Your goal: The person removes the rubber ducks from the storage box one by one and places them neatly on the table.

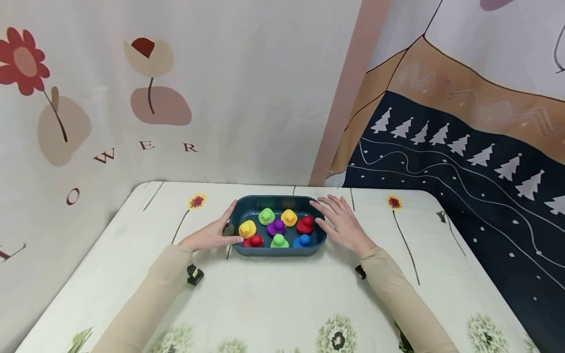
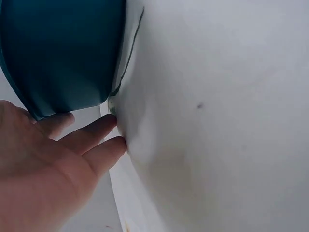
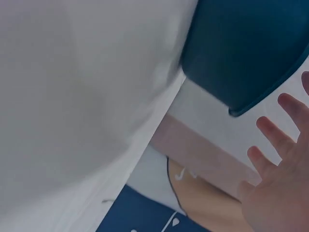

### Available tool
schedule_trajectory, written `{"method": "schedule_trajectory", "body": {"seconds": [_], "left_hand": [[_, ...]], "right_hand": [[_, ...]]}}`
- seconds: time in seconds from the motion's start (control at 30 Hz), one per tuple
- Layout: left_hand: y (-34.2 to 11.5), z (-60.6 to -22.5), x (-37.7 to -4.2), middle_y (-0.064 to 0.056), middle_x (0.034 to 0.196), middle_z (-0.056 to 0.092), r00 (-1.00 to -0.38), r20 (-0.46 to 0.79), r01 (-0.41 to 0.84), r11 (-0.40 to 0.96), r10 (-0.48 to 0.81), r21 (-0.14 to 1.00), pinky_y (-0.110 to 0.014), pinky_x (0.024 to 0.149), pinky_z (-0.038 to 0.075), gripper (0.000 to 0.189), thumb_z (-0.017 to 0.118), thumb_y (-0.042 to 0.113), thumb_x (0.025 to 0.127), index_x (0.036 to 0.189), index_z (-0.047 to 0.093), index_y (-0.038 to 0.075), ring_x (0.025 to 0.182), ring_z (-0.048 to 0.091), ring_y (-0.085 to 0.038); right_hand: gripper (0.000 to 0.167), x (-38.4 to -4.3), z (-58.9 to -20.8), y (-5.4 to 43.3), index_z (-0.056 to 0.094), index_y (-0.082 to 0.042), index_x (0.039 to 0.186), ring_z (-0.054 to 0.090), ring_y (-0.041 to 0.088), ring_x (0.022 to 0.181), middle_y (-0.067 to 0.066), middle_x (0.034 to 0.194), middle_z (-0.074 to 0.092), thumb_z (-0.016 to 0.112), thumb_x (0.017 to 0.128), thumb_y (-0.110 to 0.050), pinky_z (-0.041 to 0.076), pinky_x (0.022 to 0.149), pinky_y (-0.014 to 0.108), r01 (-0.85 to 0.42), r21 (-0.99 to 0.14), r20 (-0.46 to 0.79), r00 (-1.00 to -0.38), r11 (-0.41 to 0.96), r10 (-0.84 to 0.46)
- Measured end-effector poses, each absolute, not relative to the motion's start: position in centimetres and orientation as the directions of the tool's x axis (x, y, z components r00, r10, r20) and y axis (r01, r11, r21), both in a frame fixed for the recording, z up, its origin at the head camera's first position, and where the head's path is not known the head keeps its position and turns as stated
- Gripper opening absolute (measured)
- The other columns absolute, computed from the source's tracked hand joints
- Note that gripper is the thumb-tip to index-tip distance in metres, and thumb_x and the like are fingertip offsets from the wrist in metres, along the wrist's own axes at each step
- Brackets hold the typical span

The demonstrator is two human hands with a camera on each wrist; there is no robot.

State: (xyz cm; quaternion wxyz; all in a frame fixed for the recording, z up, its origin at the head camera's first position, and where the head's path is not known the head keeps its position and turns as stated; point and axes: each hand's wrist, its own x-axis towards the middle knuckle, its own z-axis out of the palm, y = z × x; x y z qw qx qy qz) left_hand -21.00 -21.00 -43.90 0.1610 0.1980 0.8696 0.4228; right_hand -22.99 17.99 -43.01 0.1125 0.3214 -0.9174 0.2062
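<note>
A dark teal tray (image 1: 276, 252) stands on the table, its side wall (image 2: 63, 53) filling the upper left of the left wrist view. Inside sit several small toy ducks: yellow (image 1: 247, 229), green (image 1: 267, 216), purple (image 1: 276, 227), red (image 1: 305, 224) and blue (image 1: 302, 240). My left hand (image 1: 211, 236) spans the tray's left end, thumb at the rim near a red duck (image 1: 253, 241), the other fingers extended along the outside. On the opposite end, my right hand (image 1: 346, 224) spreads its straight fingers at the right rim; in the right wrist view these fingers (image 3: 276, 135) stand apart from the tray wall.
A pale flower-printed cloth covers the table (image 1: 273, 299). Behind it hangs a white curtain (image 1: 247, 98), with a dark tree-printed fabric (image 1: 463, 186) on the right. A small black device (image 1: 194, 274) is at the left wrist, and another (image 1: 360, 272) at the right.
</note>
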Motion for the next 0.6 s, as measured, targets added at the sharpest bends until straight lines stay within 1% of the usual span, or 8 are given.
{"method": "schedule_trajectory", "body": {"seconds": [0.07, 0.23, 0.3, 0.4, 0.5, 0.6], "left_hand": [[-21.0, -43.9, -21.1, -0.014, 0.159, -0.006, -0.868, -0.114, 0.204, 0.558, 0.482, 0.804, -0.065, 0.107, 0.023, 0.103, 0.068, 0.034, 0.091, 0.155, -0.011, 0.018, 0.139, 0.017, -0.047], [-21.1, -43.7, -21.1, -0.016, 0.159, -0.003, -0.875, -0.129, 0.182, 0.564, 0.467, 0.805, -0.067, 0.106, 0.022, 0.104, 0.069, 0.034, 0.09, 0.155, -0.011, 0.019, 0.138, 0.018, -0.049], [-21.1, -43.7, -21.0, -0.018, 0.159, -0.001, -0.879, -0.139, 0.172, 0.575, 0.457, 0.8, -0.067, 0.105, 0.023, 0.104, 0.069, 0.036, 0.09, 0.155, -0.01, 0.021, 0.137, 0.02, -0.049], [-21.1, -43.7, -20.9, -0.019, 0.159, 0.001, -0.883, -0.148, 0.159, 0.581, 0.445, 0.798, -0.067, 0.105, 0.024, 0.104, 0.069, 0.036, 0.089, 0.155, -0.01, 0.023, 0.137, 0.022, -0.05], [-21.0, -43.8, -20.9, -0.02, 0.158, 0.002, -0.883, -0.151, 0.154, 0.578, 0.445, 0.801, -0.068, 0.105, 0.023, 0.104, 0.07, 0.036, 0.089, 0.155, -0.009, 0.023, 0.136, 0.022, -0.051], [-20.9, -43.9, -21.0, -0.02, 0.158, 0.003, -0.881, -0.155, 0.15, 0.574, 0.447, 0.805, -0.068, 0.105, 0.023, 0.105, 0.07, 0.036, 0.088, 0.155, -0.009, 0.023, 0.136, 0.022, -0.051]], "right_hand": [[0.049, -23.0, -43.0, 17.4, 0.044, -0.023, 0.147, 0.023, 0.03, 0.14, 0.008, 0.146, 0.04, 0.048, 0.101, -0.038, 0.006, 0.115, 0.055, -0.648, -0.325, 0.35, -0.759, 0.688, -0.549], [0.045, -23.1, -43.2, 16.1, 0.05, -0.018, 0.143, 0.032, 0.028, 0.137, 0.008, 0.142, 0.045, 0.052, 0.1, -0.033, 0.008, 0.115, 0.054, -0.709, -0.358, 0.381, -0.705, 0.608, -0.598], [0.044, -23.0, -43.3, 15.6, 0.052, -0.017, 0.141, 0.035, 0.026, 0.134, 0.007, 0.14, 0.046, 0.053, 0.1, -0.032, 0.014, 0.115, 0.054, -0.726, -0.38, 0.379, -0.688, 0.574, -0.619], [0.044, -22.8, -43.5, 15.0, 0.053, -0.017, 0.14, 0.039, 0.023, 0.131, 0.005, 0.14, 0.046, 0.053, 0.1, -0.033, 0.026, 0.112, 0.05, -0.725, -0.426, 0.356, -0.684, 0.541, -0.636], [0.044, -22.4, -43.6, 14.5, 0.054, -0.018, 0.14, 0.042, 0.021, 0.128, 0.002, 0.14, 0.046, 0.053, 0.1, -0.036, 0.037, 0.107, 0.044, -0.712, -0.472, 0.328, -0.689, 0.519, -0.647], [0.043, -22.1, -43.6, 14.1, 0.056, -0.015, 0.137, 0.044, 0.02, 0.126, 0.002, 0.139, 0.047, 0.055, 0.099, -0.035, 0.04, 0.105, 0.043, -0.713, -0.495, 0.316, -0.68, 0.497, -0.661]]}}
